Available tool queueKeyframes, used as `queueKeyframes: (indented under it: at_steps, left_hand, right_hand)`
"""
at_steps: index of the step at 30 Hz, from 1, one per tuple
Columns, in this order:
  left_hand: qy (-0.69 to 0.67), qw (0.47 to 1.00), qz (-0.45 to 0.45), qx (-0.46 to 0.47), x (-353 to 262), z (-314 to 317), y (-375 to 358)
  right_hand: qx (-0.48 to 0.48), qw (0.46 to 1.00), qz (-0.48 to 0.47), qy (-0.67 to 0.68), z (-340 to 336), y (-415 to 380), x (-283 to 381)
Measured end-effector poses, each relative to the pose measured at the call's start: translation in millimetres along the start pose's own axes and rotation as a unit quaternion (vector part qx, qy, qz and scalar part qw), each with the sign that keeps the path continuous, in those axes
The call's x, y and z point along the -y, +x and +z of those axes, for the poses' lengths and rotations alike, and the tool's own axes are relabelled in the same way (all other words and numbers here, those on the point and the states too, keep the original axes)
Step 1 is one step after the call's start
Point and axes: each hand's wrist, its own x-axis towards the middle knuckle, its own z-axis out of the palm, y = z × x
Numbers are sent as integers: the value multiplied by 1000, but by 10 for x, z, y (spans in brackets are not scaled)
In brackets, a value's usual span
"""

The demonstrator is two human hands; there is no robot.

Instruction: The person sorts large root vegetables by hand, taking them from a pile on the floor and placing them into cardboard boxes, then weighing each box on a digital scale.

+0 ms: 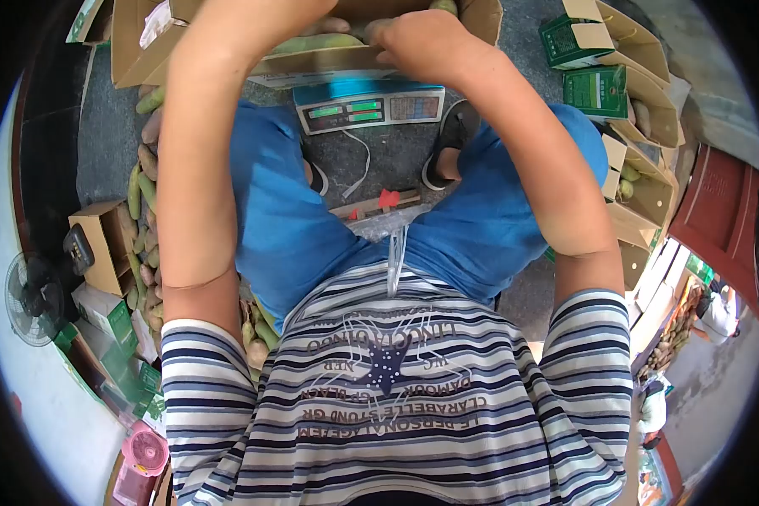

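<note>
right hand [422, 42]: fingers curled over cardboard box [312, 61] rim | left hand: hidden | smooth oblong mangoes [316, 42]

Open cardboard box [312, 61] w/ green-brown mangoes [316, 42] atop scale.

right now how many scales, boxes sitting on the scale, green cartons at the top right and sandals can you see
scale: 1
cardboard box on the scale: 1
green cartons: 2
sandals: 2
total: 6
</note>
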Motion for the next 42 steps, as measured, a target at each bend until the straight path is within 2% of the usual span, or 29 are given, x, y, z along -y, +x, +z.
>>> queueKeyframes:
  at_steps: [2, 4, 7, 13, 17, 20, 23, 25, 28, 29, 30, 32, 33, 34, 36, 38, 40, 41, 42]
  left_hand:
    - [-13, 998, -19, 51, 106, 186, -23]
    - [-22, 989, -64, 130, 175, 292, -91]
    - [-26, 997, -36, 71, 276, 366, -147]
    - [-53, 996, -18, 70, 277, 431, -168]
    - [-58, 988, -38, 141, 242, 468, -107]
    - [-58, 978, -58, 193, 252, 509, -93]
    - [-61, 974, -45, 213, 292, 633, -113]
    - [-45, 975, -20, 216, 415, 885, -129]
    - [-72, 975, 4, 210, 393, 885, -180]
    - [-73, 974, 2, 214, 374, 866, -190]
    - [-72, 973, -4, 219, 367, 855, -192]
    - [-64, 971, -1, 229, 322, 830, -186]
    - [-58, 970, -1, 234, 319, 830, -190]
    - [-63, 972, 4, 225, 341, 886, -206]
    - [-64, 969, 5, 239, 312, 871, -205]
    - [-60, 966, 9, 250, 281, 853, -195]
    - [-51, 965, 12, 257, 268, 907, -227]
    - [-46, 962, 16, 267, 259, 945, -226]
    - [-40, 962, 23, 270, 238, 959, -223]
  right_hand:
    - [-46, 999, -25, 8, -32, -8, -44]
    - [-40, 999, -15, -1, -198, -69, -8]
    - [-28, 1000, -11, -3, -192, -46, 3]
    - [-30, 999, -28, 0, -172, -13, 46]
    - [-48, 998, -38, -4, -153, 1, 38]
    - [-34, 999, -13, -1, -277, -35, 52]
    - [-193, 980, 13, 40, -551, -202, 36]
    - [-264, 958, 113, 10, -719, -539, -145]
    - [-379, 894, 237, -18, -726, -1047, -306]
    - [-372, 888, 265, -49, -598, -1288, -409]
    - [-302, 888, 345, -40, -415, -1551, -493]
    - [-178, 886, 428, 7, 58, -2047, -549]
    - [-172, 885, 430, 53, 511, -2343, -636]
    - [-115, 877, 463, 53, 711, -2505, -523]
    - [-72, 829, 547, 97, 1093, -2702, -351]
    - [-45, 819, 563, 103, 1412, -2964, -318]
    - [35, 784, 603, 141, 1344, -3000, -272]
    - [-20, 829, 551, 95, 1403, -3089, -281]
    - [-26, 833, 541, 111, 1401, -3116, -315]
